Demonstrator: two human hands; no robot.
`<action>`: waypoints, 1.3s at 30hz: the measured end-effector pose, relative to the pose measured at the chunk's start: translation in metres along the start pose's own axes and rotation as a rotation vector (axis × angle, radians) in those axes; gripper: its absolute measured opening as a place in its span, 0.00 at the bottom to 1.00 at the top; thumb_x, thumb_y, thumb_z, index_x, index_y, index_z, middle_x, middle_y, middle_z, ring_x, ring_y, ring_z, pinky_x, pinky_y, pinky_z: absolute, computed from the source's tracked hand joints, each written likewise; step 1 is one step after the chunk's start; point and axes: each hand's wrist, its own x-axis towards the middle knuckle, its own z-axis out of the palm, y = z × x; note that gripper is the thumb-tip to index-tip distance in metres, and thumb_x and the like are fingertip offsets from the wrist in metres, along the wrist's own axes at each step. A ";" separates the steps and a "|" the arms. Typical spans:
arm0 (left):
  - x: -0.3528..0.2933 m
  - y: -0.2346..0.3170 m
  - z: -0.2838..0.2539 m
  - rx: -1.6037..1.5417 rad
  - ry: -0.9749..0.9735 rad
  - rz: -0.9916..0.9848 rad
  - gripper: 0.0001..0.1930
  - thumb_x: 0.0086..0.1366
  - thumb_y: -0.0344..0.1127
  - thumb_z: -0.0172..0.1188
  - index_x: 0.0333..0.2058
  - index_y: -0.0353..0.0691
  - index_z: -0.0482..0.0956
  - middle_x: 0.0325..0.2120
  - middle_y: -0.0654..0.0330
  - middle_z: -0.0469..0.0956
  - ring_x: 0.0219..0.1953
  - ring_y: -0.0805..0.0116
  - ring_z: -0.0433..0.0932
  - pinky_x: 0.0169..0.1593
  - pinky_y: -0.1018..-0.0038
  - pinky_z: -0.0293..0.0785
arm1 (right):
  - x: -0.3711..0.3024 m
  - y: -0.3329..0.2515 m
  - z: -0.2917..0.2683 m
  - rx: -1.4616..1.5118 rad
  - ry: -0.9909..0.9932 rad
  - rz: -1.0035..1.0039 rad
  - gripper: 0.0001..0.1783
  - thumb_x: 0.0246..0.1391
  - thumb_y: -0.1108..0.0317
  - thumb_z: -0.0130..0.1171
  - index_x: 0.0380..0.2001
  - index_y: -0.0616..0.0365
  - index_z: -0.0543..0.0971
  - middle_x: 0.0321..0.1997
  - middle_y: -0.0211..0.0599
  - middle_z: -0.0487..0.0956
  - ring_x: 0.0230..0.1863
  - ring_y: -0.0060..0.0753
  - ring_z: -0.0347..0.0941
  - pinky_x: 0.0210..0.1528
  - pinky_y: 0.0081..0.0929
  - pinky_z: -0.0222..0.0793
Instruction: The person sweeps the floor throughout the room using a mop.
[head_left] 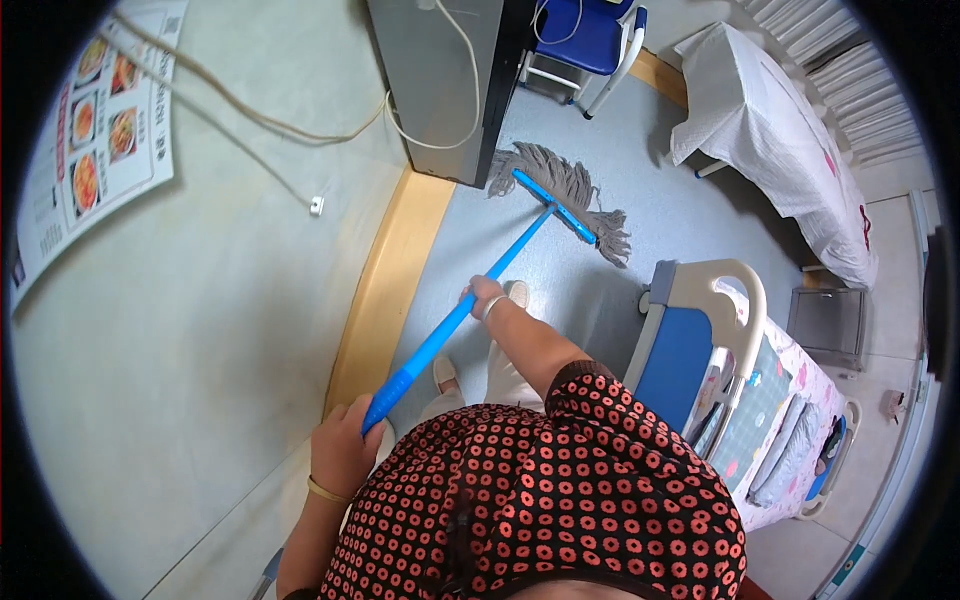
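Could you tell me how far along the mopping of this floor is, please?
Done: cannot tell; the grey floor shows no clear wet or dry patches. In hand: both hands, left and right, grip the blue mop, its head beside the grey cabinet. Left: unclear.

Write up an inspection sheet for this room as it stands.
Surface: grey-blue floor with a wooden skirting strip along the wall.
Job's things: blue-handled mop, its grey string head on the floor by a grey cabinet.
Clutter: nothing seen.
Hands: left hand grips the handle's upper end; right hand grips lower down.
Cables: cords run along the wall to the cabinet.
Surroundings: bed, blue chair, white-draped table, wall poster.
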 end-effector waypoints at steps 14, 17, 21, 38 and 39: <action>0.195 0.136 0.042 -0.022 0.021 -0.085 0.20 0.47 0.32 0.53 0.41 0.38 0.63 0.20 0.52 0.68 0.21 0.54 0.69 0.22 0.66 0.65 | 0.078 -0.229 0.079 -0.162 -0.144 -0.152 0.04 0.41 0.75 0.45 0.20 0.61 0.61 0.13 0.35 0.62 0.13 0.29 0.60 0.14 0.28 0.60; 0.229 0.162 0.044 -0.016 0.015 -0.070 0.22 0.46 0.33 0.54 0.42 0.37 0.62 0.20 0.52 0.68 0.20 0.55 0.69 0.22 0.67 0.65 | 0.099 -0.264 0.095 -0.190 -0.220 -0.169 0.04 0.41 0.75 0.45 0.20 0.62 0.61 0.13 0.36 0.63 0.13 0.30 0.61 0.15 0.28 0.60; 0.267 0.191 0.040 0.129 -0.071 -0.060 0.23 0.45 0.33 0.55 0.42 0.39 0.63 0.20 0.52 0.68 0.20 0.55 0.69 0.22 0.67 0.65 | 0.103 -0.298 0.110 -0.254 -0.247 -0.227 0.04 0.42 0.75 0.44 0.18 0.64 0.63 0.13 0.38 0.65 0.13 0.31 0.61 0.16 0.30 0.61; 0.319 0.227 -0.060 0.422 -0.281 0.322 0.24 0.35 0.31 0.60 0.37 0.40 0.70 0.18 0.57 0.71 0.17 0.62 0.70 0.20 0.73 0.65 | 0.019 -0.306 -0.002 0.463 -0.294 -0.032 0.03 0.40 0.73 0.45 0.21 0.58 0.64 0.15 0.36 0.65 0.17 0.28 0.63 0.10 0.22 0.54; 0.326 0.234 -0.055 0.443 -0.296 0.381 0.23 0.35 0.31 0.60 0.37 0.41 0.70 0.18 0.58 0.70 0.16 0.62 0.69 0.20 0.72 0.65 | 0.019 -0.312 -0.014 0.471 -0.289 -0.044 0.03 0.40 0.73 0.45 0.21 0.58 0.64 0.15 0.36 0.65 0.17 0.28 0.63 0.10 0.22 0.54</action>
